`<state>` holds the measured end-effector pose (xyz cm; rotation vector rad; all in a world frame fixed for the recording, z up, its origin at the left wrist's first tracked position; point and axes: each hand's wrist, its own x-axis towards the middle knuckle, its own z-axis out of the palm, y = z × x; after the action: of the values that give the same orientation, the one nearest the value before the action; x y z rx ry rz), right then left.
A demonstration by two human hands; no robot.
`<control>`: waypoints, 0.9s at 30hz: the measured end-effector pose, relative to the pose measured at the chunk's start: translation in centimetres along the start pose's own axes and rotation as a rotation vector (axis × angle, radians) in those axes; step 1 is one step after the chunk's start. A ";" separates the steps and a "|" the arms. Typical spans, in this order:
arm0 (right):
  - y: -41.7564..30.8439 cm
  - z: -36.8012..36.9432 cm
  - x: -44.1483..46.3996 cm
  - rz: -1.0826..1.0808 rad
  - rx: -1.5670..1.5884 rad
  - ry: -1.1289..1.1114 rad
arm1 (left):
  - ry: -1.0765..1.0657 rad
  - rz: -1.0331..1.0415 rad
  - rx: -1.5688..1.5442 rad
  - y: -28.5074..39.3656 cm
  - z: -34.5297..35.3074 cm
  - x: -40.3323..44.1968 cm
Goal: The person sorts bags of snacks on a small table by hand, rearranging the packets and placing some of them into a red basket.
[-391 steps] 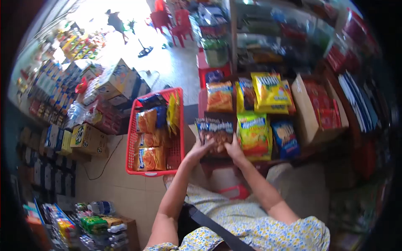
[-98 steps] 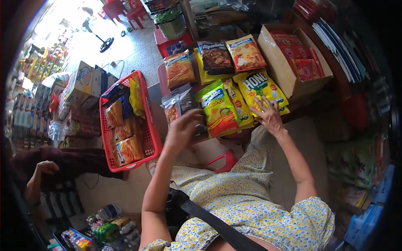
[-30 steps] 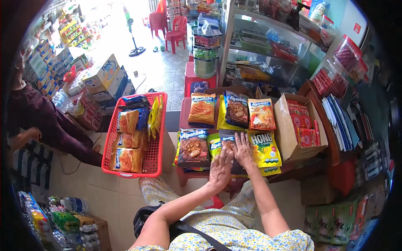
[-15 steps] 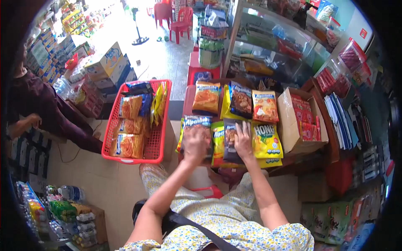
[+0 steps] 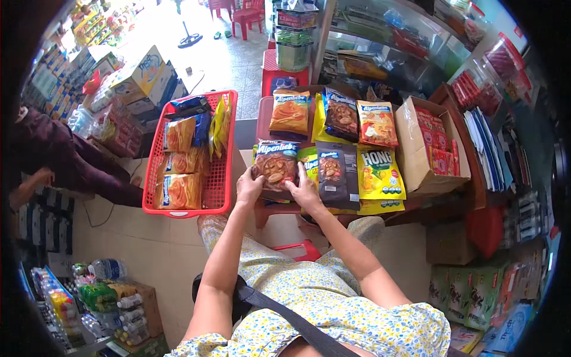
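Both my hands grip the lower part of a brown Alpenliebe candy bag (image 5: 275, 162) at the table's near left. My left hand (image 5: 250, 187) pinches its left corner, and my right hand (image 5: 304, 191) holds its right edge. Just right of it lies a dark grey bag (image 5: 348, 178) with an Alpenliebe picture, partly over a yellow-green bag (image 5: 308, 156). Beside that is a yellow HONG candy bag (image 5: 378, 172). Behind are an orange caramel candy bag (image 5: 289, 116), a dark Alpenliebe bag (image 5: 341, 114) and a cream-orange candy bag (image 5: 377, 123).
A red plastic basket (image 5: 228, 184) with candy bags stands left of the table. An open cardboard box (image 5: 410, 160) of red packs is at the right. A glass cabinet (image 5: 386, 44) rises behind. At far left is another person (image 5: 77, 157).
My right hand has left the dark grey bag and moved left to the brown Alpenliebe bag. My left hand has shifted down to that bag's left corner.
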<state>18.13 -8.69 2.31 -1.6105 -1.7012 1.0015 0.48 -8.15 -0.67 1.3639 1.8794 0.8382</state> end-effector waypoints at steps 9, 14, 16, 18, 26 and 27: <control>0.4 4.4 1.9 0.114 -0.066 0.006 | -0.080 -0.103 0.050 -0.8 -0.3 0.7; 0.7 6.0 1.7 0.085 -0.148 0.093 | -0.255 -0.179 -0.483 -0.9 -1.9 0.2; 0.4 5.6 1.2 0.070 -0.159 0.083 | -0.476 -0.335 -0.791 -0.9 -2.6 0.2; 0.0 5.1 0.6 0.070 -0.140 0.051 | -0.515 -0.544 -0.912 0.1 -2.7 -1.0; 2.0 5.6 0.5 -0.076 -0.035 0.256 | -0.422 -0.335 -0.976 0.7 -3.7 -0.7; 3.2 6.7 1.2 -0.071 -0.027 0.261 | -0.426 -0.335 -0.966 0.7 -3.9 -0.7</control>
<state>14.25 -8.42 -4.15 -1.6077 -1.5878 0.7023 -2.14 -9.06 2.27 0.5368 1.0633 0.9834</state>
